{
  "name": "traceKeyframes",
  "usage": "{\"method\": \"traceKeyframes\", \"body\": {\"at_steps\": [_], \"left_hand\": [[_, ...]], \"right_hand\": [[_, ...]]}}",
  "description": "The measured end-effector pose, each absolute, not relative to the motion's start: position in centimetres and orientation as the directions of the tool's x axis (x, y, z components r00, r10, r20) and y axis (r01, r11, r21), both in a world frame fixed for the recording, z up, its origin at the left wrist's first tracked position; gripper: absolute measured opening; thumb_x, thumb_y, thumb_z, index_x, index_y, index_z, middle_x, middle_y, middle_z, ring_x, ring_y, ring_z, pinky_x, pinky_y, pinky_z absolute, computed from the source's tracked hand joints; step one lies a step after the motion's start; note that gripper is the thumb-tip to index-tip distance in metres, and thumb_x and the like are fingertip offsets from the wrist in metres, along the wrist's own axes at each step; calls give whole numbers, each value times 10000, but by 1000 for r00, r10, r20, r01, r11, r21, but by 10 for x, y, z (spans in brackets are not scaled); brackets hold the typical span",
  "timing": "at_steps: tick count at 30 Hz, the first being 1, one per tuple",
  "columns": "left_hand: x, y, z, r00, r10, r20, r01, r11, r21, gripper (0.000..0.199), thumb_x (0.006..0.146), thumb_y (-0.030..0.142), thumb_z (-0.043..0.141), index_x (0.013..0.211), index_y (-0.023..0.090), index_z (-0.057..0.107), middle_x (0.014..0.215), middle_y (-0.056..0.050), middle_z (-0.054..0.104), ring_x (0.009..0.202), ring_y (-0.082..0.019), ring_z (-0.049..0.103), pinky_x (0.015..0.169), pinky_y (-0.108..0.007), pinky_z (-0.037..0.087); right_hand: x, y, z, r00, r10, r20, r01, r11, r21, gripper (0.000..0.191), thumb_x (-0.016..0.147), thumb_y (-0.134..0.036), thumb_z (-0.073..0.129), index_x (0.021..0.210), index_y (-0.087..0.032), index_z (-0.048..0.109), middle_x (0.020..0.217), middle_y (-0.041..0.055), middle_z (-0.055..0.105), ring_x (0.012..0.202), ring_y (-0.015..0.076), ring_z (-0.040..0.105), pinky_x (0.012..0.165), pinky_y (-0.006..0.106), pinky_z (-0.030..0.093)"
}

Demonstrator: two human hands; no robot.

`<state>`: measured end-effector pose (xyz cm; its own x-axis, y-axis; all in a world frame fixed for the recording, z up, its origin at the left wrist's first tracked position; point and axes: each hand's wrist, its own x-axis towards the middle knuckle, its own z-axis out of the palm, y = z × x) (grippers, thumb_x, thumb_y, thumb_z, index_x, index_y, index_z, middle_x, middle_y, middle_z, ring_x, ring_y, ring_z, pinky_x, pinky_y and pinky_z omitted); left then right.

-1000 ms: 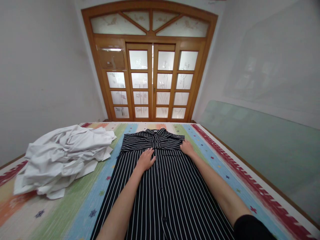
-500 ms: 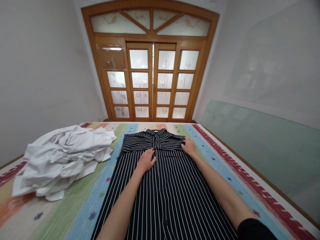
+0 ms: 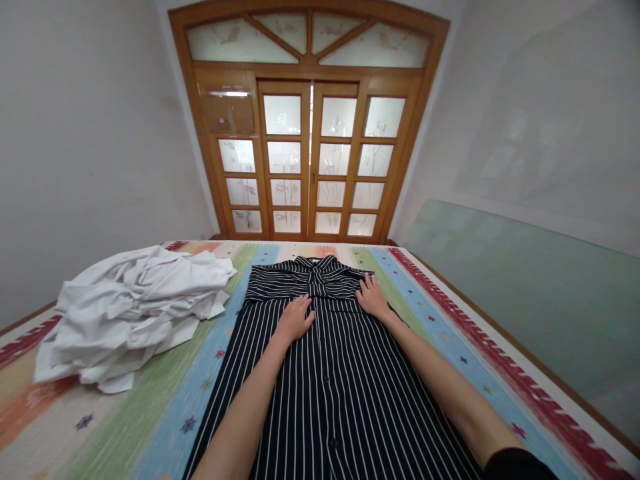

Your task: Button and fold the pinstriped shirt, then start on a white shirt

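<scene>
A black shirt with white stripes [image 3: 305, 400] lies front up, its collar at the far end and its buttons running down the middle. Both sleeves are folded across the chest, where their stripes run sideways. My left hand [image 3: 296, 319] rests on the shirt near the button line, just at the lower edge of the folded sleeves. Flat on the folded sleeve at the right side lies my right hand [image 3: 372, 298], fingers spread and pointing toward the shoulder. Neither hand grips the cloth.
A crumpled heap of white cloth [image 3: 135, 307] lies to the left on the colourful striped bedspread [image 3: 160, 407]. A pale green panel [image 3: 525, 287] stands along the right side against the wall. Beyond the far edge are wooden doors with frosted panes [image 3: 311, 160].
My right hand has moved a little left from the shirt's right edge onto the folded sleeve, its fingers now flatter and more spread. My left hand stays nearly in place. The view has shifted slightly.
</scene>
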<state>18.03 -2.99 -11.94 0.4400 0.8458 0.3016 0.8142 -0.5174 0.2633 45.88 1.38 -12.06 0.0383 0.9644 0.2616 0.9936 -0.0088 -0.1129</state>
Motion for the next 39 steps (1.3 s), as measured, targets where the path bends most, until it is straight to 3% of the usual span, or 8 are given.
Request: {"method": "traceKeyframes", "body": {"at_steps": [3, 8, 15, 26, 29, 32, 35, 39], "left_hand": [[183, -33, -117, 383, 860, 337, 850, -471, 236, 471, 942, 311, 414, 1340, 76, 504, 1430, -160, 482, 1333, -260, 439, 1114, -409, 357], [184, -38, -119, 303, 898, 319, 907, -374, 192, 469, 952, 283, 366, 1320, 37, 523, 1395, -201, 507, 1338, -283, 429, 1125, -432, 325], [168, -63, -123, 437, 880, 187, 864, -469, 185, 618, 959, 486, 315, 1458, 126, 374, 1547, -145, 281, 1449, -335, 167, 1159, -543, 171], [150, -133, -124, 612, 775, 158, 755, -632, 174, 631, 941, 581, 311, 1487, 264, 316, 1556, -63, 296, 1449, -290, 202, 1167, -535, 132], [132, -152, -125, 567, 810, 153, 787, -587, 191, 600, 949, 554, 316, 1475, 266, 343, 1547, -54, 315, 1447, -284, 211, 1167, -541, 135], [103, -169, -129, 381, 906, 187, 873, -419, 249, 595, 920, 518, 393, 1431, 215, 423, 1548, -84, 307, 1455, -349, 129, 1144, -616, 108], [69, -184, -131, 121, 964, 237, 873, -217, 438, 618, 858, 478, 471, 1370, 131, 468, 1554, -141, 280, 1452, -387, 69, 1136, -618, 162], [33, -200, -117, -116, 977, 176, 628, -65, 776, 648, 760, 512, 566, 1300, 168, 465, 1493, -156, 389, 1381, -341, 349, 1120, -503, 317]], "right_hand": [[449, -8, -130, -114, 958, 261, 989, 134, -59, 579, 958, -355, 320, 1435, -36, 397, 1570, 179, 193, 1457, 338, 122, 1154, 507, 155], [434, -53, -137, -313, 931, 187, 939, 333, -85, 622, 980, -490, 265, 1476, -125, 360, 1578, 123, 200, 1461, 308, 119, 1166, 480, 161], [439, -116, -128, -399, 901, 171, 894, 423, -145, 606, 974, -538, 307, 1490, -223, 328, 1561, 75, 268, 1460, 264, 154, 1173, 493, 153], [435, -190, -116, -553, 825, 116, 802, 565, -194, 592, 971, -540, 329, 1507, -299, 255, 1576, 11, 225, 1467, 261, 118, 1180, 519, 124], [447, -209, -124, -464, 877, 127, 851, 481, -212, 579, 974, -530, 323, 1503, -299, 274, 1572, 18, 243, 1465, 262, 132, 1177, 535, 125], [469, -229, -141, -239, 950, 203, 926, 286, -246, 616, 941, -564, 372, 1478, -261, 356, 1574, 59, 246, 1463, 308, 118, 1162, 574, 139], [497, -249, -157, 30, 954, 297, 939, 75, -335, 695, 871, -602, 464, 1431, -191, 427, 1568, 125, 249, 1454, 354, 129, 1153, 589, 160], [528, -268, -159, 201, 932, 302, 841, -5, -541, 614, 808, -548, 538, 1304, -186, 517, 1434, 166, 457, 1355, 340, 386, 1141, 545, 267]]}}
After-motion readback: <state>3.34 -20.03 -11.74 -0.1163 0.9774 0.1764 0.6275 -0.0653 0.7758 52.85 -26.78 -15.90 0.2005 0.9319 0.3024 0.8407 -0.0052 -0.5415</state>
